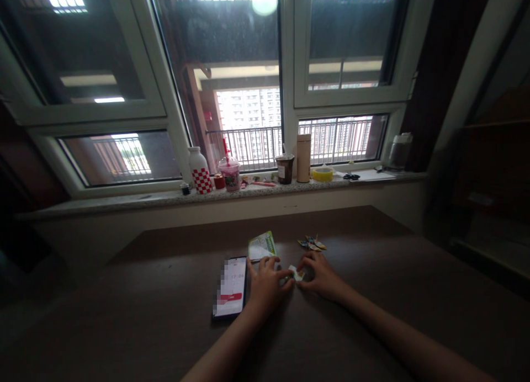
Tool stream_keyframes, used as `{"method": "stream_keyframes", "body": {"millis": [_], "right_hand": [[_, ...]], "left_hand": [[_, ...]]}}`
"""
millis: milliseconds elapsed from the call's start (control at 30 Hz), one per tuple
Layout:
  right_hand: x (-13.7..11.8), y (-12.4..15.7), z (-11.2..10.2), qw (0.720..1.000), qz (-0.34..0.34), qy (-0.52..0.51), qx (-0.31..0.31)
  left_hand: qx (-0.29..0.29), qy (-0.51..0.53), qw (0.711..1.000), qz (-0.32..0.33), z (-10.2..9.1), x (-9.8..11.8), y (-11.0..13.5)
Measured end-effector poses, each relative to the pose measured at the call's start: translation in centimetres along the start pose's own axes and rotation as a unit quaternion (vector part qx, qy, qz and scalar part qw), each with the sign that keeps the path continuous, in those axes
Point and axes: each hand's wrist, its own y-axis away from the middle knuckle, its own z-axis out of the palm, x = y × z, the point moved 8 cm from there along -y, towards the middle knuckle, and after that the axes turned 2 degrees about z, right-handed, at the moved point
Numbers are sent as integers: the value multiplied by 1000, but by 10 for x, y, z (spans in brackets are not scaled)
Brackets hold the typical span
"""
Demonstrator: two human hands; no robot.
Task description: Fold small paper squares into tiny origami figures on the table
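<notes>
A small piece of white and greenish paper is between my two hands on the table. My left hand pinches or presses its left edge, other fingers bent over the tabletop. From the other side, the thumb and forefinger of my right hand close on the same piece. Just beyond my left hand lies a green and white printed sheet. Several small folded colourful paper pieces are bunched together past my right hand. To the left of my left hand lies a phone with its screen lit.
The brown table ends before a stone windowsill. Along the sill stand a checkered bottle, a pink drink cup, a dark cup, a tan flask, yellow tape and scissors.
</notes>
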Motion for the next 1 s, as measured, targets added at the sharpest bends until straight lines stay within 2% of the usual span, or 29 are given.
{"method": "stream_keyframes", "body": {"millis": [200,500,667,1000], "right_hand": [[-6,4,-3,1000,-11,-6,-7],[6,1,-5,997,-21,-74,19],[2,3,-3,997,-41,-67,-5],[12,-3,-5,999,12,-13,50]], "left_hand": [[-1,1,1000,6,0,0,1],[-10,5,1000,-1,-1,1,1],[-5,8,1000,0,-1,-1,1],[-7,12,1000,3,1,-1,-1]]}}
